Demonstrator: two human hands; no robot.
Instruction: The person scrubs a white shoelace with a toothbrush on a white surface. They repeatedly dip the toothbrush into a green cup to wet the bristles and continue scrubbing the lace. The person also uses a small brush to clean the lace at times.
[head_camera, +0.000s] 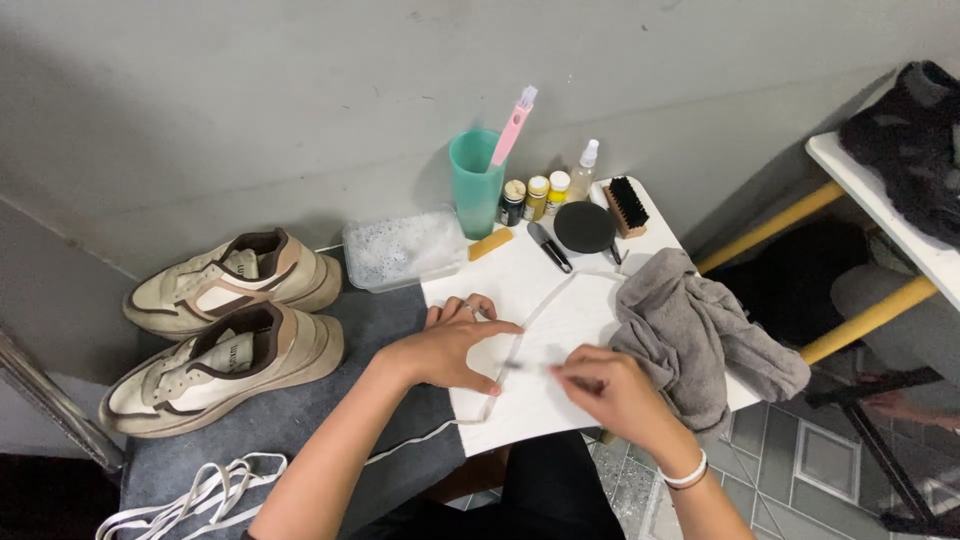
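Both hands, left (450, 345) and right (605, 385), pinch a white shoelace (530, 318) flat on the white table (520, 270).

Your hands are meeting over the lace at the near edge of the surface.

Your left hand (450, 345) is lying left of your right hand (610, 385), the lace (545, 305) running between them; the cloth (700, 335) is sitting right, the cup (476, 185) and bottles (538, 197) behind, the tub (400, 250) and two shoes (225, 330) lying left.
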